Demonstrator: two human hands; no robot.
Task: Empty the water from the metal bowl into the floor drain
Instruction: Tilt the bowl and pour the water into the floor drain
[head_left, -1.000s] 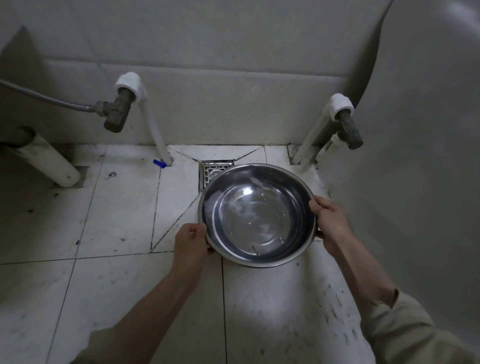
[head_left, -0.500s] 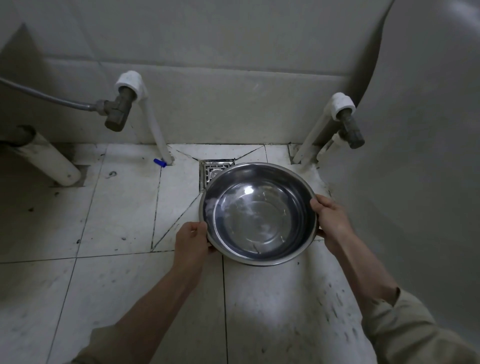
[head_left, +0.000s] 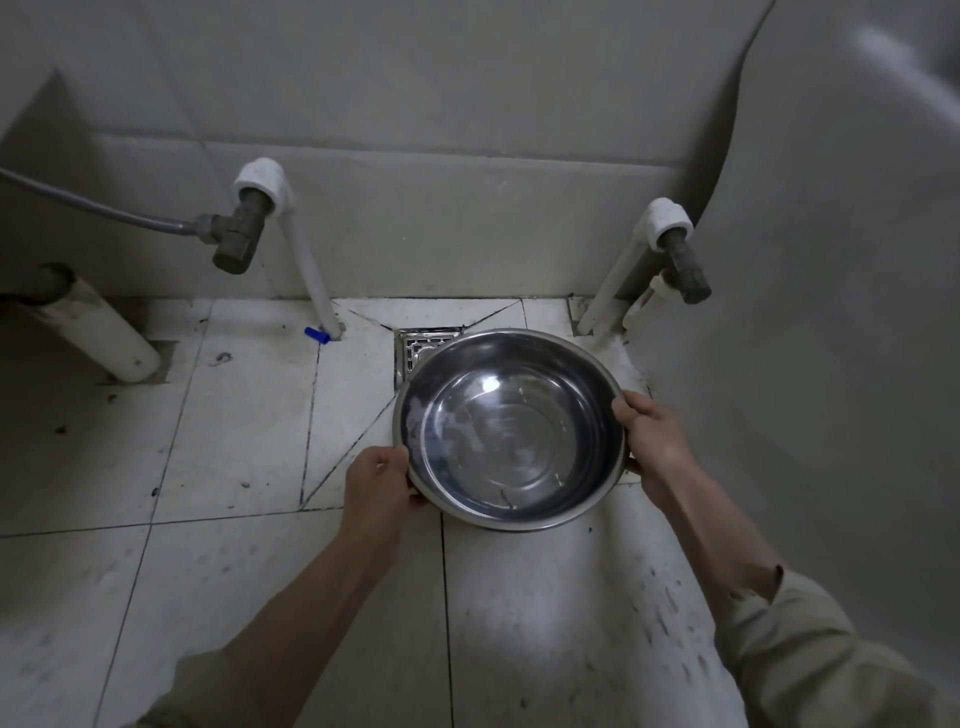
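A round metal bowl (head_left: 511, 431) with a shallow layer of water hangs above the tiled floor, held by its rim on both sides. My left hand (head_left: 379, 480) grips the near-left rim. My right hand (head_left: 652, 439) grips the right rim. The square metal floor drain (head_left: 421, 347) lies on the floor behind the bowl; the bowl's far-left edge covers most of it, and only its top-left corner shows.
A white pipe with a grey valve and hose (head_left: 244, 228) rises at the back left. A second pipe with a valve (head_left: 675, 249) stands at the back right. A large white fixture (head_left: 831, 312) fills the right side. A thick white pipe (head_left: 98, 332) lies far left. A small blue cap (head_left: 317, 335) sits near the wall.
The bowl has shifted slightly away from me, toward the drain, and the water inside it has sloshed. Both hands keep their grip on the rim.
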